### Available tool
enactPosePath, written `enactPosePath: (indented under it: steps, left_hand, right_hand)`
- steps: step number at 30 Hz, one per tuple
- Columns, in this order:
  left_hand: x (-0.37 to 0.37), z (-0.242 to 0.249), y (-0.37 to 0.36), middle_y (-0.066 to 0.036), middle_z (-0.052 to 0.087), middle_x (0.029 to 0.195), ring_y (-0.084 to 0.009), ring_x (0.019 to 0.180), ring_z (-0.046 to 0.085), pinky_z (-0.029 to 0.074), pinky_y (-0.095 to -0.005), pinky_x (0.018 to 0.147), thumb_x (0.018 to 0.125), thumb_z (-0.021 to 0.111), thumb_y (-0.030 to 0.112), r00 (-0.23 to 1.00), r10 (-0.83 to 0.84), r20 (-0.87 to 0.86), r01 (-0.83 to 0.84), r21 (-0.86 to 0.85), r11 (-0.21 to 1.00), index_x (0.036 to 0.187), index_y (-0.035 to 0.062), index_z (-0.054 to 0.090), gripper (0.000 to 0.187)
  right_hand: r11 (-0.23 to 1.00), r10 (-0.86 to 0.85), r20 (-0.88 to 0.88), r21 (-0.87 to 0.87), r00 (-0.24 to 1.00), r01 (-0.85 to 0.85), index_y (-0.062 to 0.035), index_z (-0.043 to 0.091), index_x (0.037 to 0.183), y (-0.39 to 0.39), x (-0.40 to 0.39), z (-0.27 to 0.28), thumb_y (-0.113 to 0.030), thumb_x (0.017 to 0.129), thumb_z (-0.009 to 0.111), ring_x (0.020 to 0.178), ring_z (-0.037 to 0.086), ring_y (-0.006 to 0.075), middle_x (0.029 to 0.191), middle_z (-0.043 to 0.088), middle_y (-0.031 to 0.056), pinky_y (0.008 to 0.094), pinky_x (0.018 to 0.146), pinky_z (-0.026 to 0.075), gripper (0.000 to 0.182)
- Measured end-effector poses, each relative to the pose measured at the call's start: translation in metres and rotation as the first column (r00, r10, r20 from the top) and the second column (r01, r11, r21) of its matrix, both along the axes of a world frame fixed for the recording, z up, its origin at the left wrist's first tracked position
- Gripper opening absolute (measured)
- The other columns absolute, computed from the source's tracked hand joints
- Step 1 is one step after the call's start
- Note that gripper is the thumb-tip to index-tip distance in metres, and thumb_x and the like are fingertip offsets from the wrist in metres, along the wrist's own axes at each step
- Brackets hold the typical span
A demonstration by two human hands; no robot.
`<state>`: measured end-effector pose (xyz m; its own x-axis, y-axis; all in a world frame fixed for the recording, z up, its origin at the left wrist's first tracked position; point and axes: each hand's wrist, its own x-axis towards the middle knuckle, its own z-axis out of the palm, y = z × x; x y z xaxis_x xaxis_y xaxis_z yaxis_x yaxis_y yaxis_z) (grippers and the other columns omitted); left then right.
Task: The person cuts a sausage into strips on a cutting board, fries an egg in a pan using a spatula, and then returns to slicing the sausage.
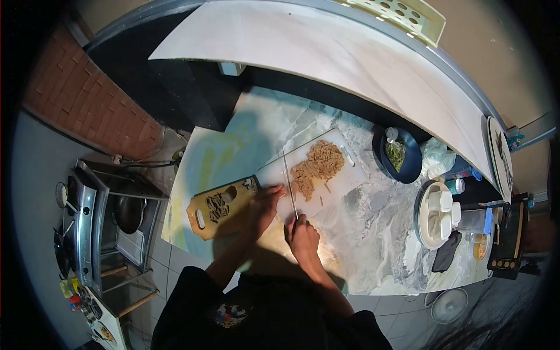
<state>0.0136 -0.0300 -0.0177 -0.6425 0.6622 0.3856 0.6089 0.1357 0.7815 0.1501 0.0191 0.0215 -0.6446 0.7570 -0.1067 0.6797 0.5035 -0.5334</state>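
In the head view, my right hand (303,236) is closed round the handle of a kitchen knife (290,186). Its long blade points away from me across the white cutting board (332,192). Just left of the blade, my left hand (267,204) rests at the board's edge with its fingers bent together; whatever lies under the fingertips is too small to make out. Brown strips of sliced food (318,166), probably meat, are heaped right of the blade. Beside my left hand, a wooden cutting board (204,224) carries darker cut strips (217,208) and a small pale round thing.
A dark blue bowl (413,153) with a bag of greens (395,156) stands to the right on the marbled counter (373,239). Further right are a plate with white containers (440,201) and a dark cloth (447,254). A stove (84,227) is at far left; a shelf (326,35) overhangs the back.
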Motion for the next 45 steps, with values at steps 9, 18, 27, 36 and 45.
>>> enactPosePath:
  steps: [9,18,27,36,45]
  left_hand:
    - [-0.002,-0.004,0.001,-0.013,0.066,0.100,-0.0266,0.092,0.065,0.054,-0.0332,0.078,0.081,0.063,-0.001,0.999,-0.048,-0.025,0.048,0.000,0.999,0.098,0.0025,0.067,0.018]
    - [-0.002,0.003,-0.003,-0.012,0.065,0.103,-0.0284,0.093,0.064,0.054,-0.0341,0.079,0.079,0.062,-0.004,0.997,-0.068,-0.020,0.067,-0.030,0.997,0.100,0.0034,0.066,0.023]
    - [-0.003,0.007,-0.001,-0.012,0.066,0.098,-0.0288,0.090,0.065,0.053,-0.0350,0.077,0.080,0.064,-0.001,0.992,-0.033,-0.120,0.031,-0.026,0.999,0.096,0.0025,0.066,0.017]
    - [-0.002,0.006,-0.001,-0.013,0.067,0.099,-0.0291,0.090,0.065,0.053,-0.0347,0.077,0.081,0.064,0.001,0.992,-0.029,-0.125,0.019,-0.079,0.997,0.096,0.0024,0.066,0.015]
    - [-0.003,0.003,0.000,-0.013,0.067,0.100,-0.0280,0.093,0.065,0.053,-0.0338,0.081,0.080,0.063,-0.001,0.993,-0.039,-0.108,0.035,-0.034,0.999,0.096,0.0008,0.067,0.016]
  right_hand:
    - [1.000,0.015,0.049,-0.020,0.999,-0.014,0.0025,0.050,0.086,-0.003,0.004,-0.003,-0.024,0.093,0.047,0.060,0.061,0.0452,0.067,0.061,0.0272,0.0511,0.054,0.049,0.028]
    - [1.000,0.012,0.033,-0.023,0.999,-0.011,0.0027,0.050,0.087,-0.005,0.001,-0.001,-0.023,0.092,0.048,0.058,0.060,0.0453,0.066,0.061,0.0277,0.0512,0.053,0.049,0.027]
    - [0.997,0.034,0.022,0.068,0.999,-0.036,0.0020,0.049,0.086,-0.006,-0.003,-0.004,-0.023,0.093,0.049,0.054,0.059,0.0441,0.061,0.060,0.0257,0.0503,0.049,0.048,0.026]
    - [0.997,0.043,0.067,0.057,0.997,-0.046,0.0028,0.048,0.090,-0.007,-0.002,-0.004,-0.024,0.094,0.047,0.054,0.060,0.0420,0.062,0.060,0.0251,0.0493,0.049,0.048,0.027]
    - [0.995,0.070,0.253,0.051,0.965,-0.085,0.0017,0.048,0.086,-0.005,-0.005,-0.008,-0.021,0.087,0.055,0.066,0.065,0.0313,0.068,0.062,0.0173,0.0406,0.055,0.054,0.024]
